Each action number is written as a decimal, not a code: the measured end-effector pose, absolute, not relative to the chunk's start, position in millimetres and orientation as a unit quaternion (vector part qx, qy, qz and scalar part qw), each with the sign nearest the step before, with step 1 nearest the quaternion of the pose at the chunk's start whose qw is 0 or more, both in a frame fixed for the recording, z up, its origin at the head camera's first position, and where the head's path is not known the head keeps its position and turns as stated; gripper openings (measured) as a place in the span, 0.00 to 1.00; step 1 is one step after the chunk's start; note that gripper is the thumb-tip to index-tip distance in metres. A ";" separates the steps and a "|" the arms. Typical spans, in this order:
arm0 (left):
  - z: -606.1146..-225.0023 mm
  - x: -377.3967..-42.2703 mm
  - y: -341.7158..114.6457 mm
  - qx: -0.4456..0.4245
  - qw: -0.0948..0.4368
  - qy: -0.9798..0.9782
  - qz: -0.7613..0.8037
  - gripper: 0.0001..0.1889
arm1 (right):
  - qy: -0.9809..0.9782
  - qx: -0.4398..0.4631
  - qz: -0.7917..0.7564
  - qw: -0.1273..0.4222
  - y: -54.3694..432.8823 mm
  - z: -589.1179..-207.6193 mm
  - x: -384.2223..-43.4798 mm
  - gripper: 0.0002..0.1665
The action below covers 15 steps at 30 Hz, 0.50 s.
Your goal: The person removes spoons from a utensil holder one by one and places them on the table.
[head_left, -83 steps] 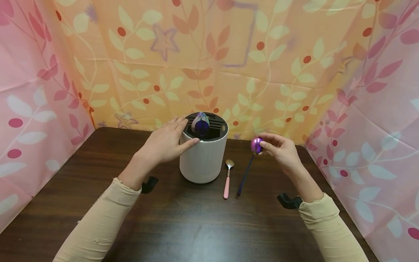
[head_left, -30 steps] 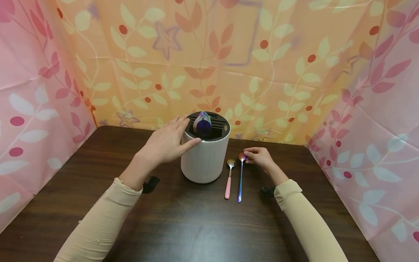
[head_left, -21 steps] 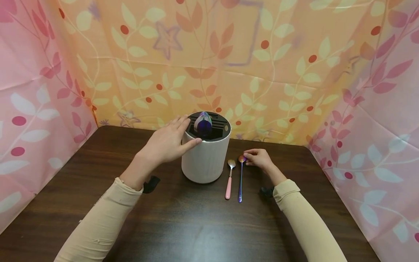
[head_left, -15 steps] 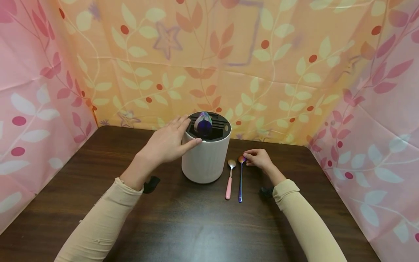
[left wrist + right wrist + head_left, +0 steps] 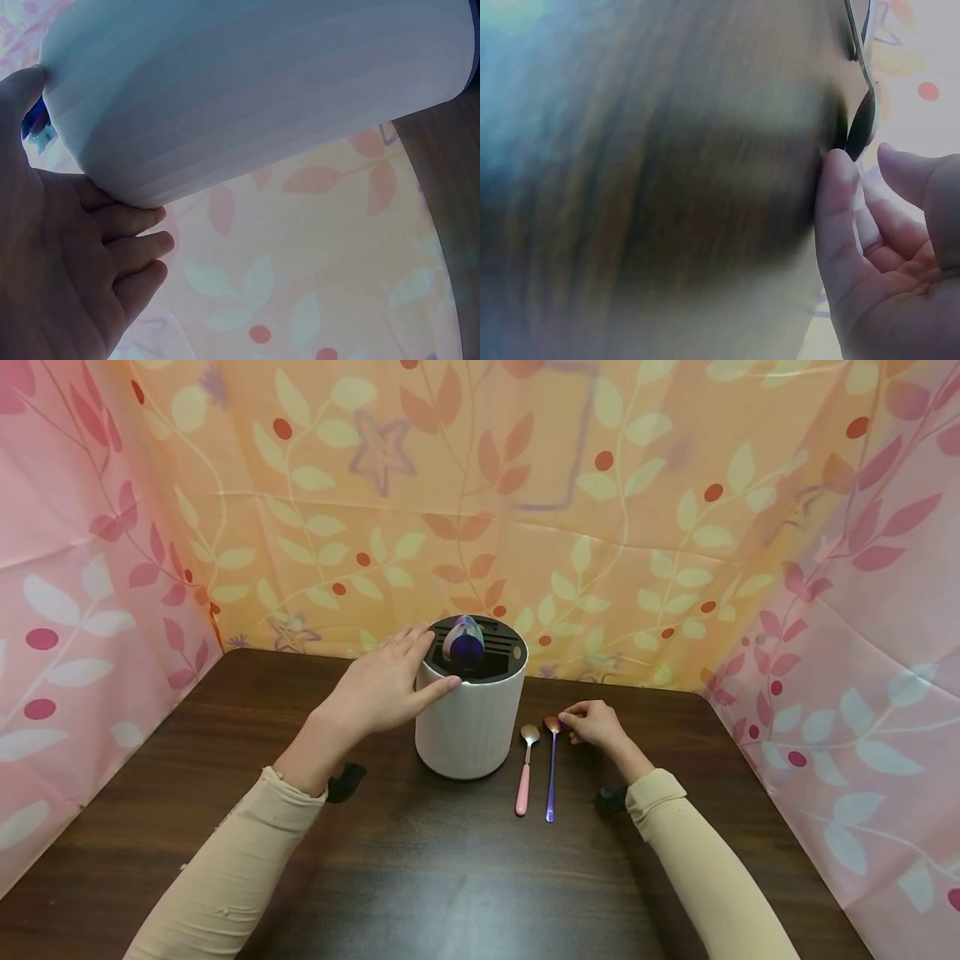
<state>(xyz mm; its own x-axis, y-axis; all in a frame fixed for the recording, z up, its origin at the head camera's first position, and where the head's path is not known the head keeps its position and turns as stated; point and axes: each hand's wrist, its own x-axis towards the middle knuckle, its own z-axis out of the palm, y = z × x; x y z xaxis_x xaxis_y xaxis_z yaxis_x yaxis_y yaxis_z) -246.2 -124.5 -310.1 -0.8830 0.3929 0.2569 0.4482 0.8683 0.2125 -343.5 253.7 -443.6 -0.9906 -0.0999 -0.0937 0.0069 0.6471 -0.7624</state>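
Observation:
A white cylindrical utensil holder (image 5: 468, 731) with a black slotted top stands upright on the table. Out of its top sticks a shiny purple-blue, rounded piece (image 5: 465, 645). My left hand (image 5: 378, 685) rests against the holder's upper left rim, fingers fairly straight, thumb along the front edge. A long-handled iridescent blue-purple spoon (image 5: 552, 772) lies on the table, its bowl away from me. Beside that bowl is my right hand (image 5: 598, 727); in the right wrist view an index fingertip touches or nearly touches the bowl's tip, and the thumb stands apart from it.
A pink-handled spoon (image 5: 523, 787) lies between the holder and the iridescent spoon, roughly parallel to it. The dark wooden table (image 5: 420, 877) runs back to a floral cloth (image 5: 480, 493), with pink cloth at both sides.
My right hand has lowered the iridescent spoon from above the table and laid it beside the pink-handled one. Its fingers have since loosened from the bowl. The left hand stays on the holder.

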 end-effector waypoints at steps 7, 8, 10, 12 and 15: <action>-310.4 -245.6 -124.4 -0.218 0.101 -0.961 -0.135 0.51 | 0.886 -0.028 -0.455 0.081 258.1 -439.9 -332.8 0.26; -310.4 -245.5 -124.4 -0.217 0.100 -0.961 -0.135 0.51 | 0.883 -0.028 -0.461 0.083 258.4 -438.2 -330.6 0.27; -310.5 -245.3 -124.5 -0.218 0.099 -0.961 -0.136 0.51 | 0.882 -0.028 -0.464 0.077 257.7 -433.1 -325.2 0.30; -310.7 -245.2 -124.7 -0.218 0.101 -0.961 -0.137 0.51 | 0.877 -0.035 -0.475 0.063 255.6 -427.5 -319.9 0.31; -311.1 -245.5 -125.0 -0.219 0.106 -0.960 -0.140 0.50 | 0.869 -0.061 -0.491 0.025 248.7 -414.9 -309.3 0.33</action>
<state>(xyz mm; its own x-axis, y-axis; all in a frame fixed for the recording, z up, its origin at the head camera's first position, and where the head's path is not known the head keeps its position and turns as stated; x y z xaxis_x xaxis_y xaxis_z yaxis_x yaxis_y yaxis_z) -245.5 -125.0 -311.1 -0.8815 0.3909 0.2650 0.4504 0.8647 0.2224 -309.3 248.7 -414.9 -0.9912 -0.1312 0.0163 -0.0816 0.5099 -0.8564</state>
